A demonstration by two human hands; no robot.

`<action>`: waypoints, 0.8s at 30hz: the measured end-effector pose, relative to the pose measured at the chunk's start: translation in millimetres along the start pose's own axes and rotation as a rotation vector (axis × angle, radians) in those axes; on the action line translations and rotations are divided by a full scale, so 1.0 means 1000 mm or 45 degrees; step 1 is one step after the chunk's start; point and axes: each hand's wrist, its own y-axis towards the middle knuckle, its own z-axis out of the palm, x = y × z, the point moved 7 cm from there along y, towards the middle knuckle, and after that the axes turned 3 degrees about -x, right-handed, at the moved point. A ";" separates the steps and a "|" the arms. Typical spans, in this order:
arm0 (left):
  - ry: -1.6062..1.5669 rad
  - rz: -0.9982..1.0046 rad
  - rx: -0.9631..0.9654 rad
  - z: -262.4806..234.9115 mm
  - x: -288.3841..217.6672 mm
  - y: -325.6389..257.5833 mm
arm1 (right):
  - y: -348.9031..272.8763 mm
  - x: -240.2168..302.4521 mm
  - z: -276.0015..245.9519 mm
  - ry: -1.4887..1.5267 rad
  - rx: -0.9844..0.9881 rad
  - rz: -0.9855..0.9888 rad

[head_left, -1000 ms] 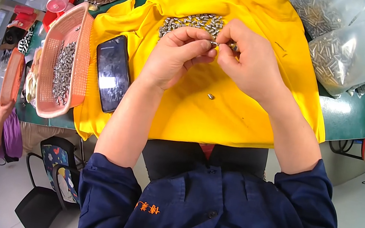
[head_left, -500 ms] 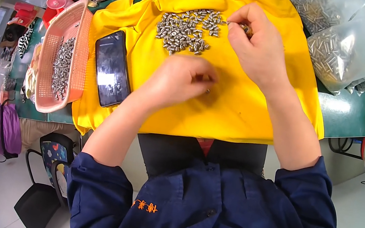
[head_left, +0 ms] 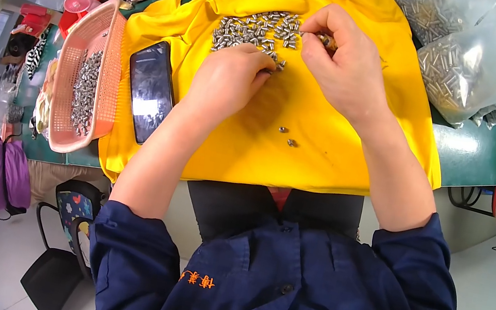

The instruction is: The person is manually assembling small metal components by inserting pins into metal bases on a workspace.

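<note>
Bright, even light, strong fisheye bend

Glare whitens the phone (head_left: 150, 90) screen and the clear bags (head_left: 476, 62) right of the cloth (head_left: 324, 135); soft hand shadows fall on the cloth; black corners, edges curve and blur.

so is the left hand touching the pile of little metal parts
Touching. The head view shows the left hand with its fingertips set on the near edge of the pile of small metal parts on the yellow cloth, with no gap between them.

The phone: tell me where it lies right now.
In the head view the phone lies face up on the left edge of the yellow cloth, between the pink basket and the left hand.
</note>
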 end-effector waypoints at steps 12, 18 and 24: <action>-1.589 -0.588 0.026 0.018 0.019 -0.011 | -0.005 0.001 0.016 -0.060 0.375 0.029; -1.748 -0.528 0.011 0.018 0.020 -0.011 | -0.006 -0.001 0.022 -0.022 0.429 0.082; -1.704 -0.535 0.013 0.019 0.020 -0.011 | -0.008 0.002 0.024 -0.136 0.439 -0.001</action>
